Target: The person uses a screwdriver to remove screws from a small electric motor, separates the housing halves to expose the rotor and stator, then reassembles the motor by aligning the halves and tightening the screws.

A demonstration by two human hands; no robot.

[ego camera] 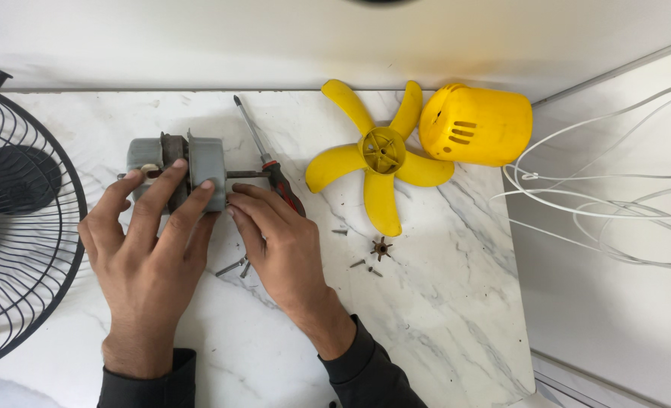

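Observation:
A grey fan motor (pixel 199 155) lies on its side on the white marble slab (pixel 441 302), its thin shaft (pixel 246 174) pointing right. My left hand (pixel 146 253) grips the motor body from the near side, fingers spread over the housing. My right hand (pixel 275 238) rests beside the motor's right end, fingertips touching the housing under the shaft. Just behind that hand lies a screwdriver (pixel 263 155) with a red and black handle, its tip pointing away from me.
A yellow five-blade fan propeller (pixel 381 162) and a yellow motor cover (pixel 477 125) sit at the back right. A small brown star-shaped nut (pixel 381 248) and loose screws (pixel 233 266) lie on the slab. A black wire fan guard (pixel 18 219) is at left, white cable (pixel 607 204) at right.

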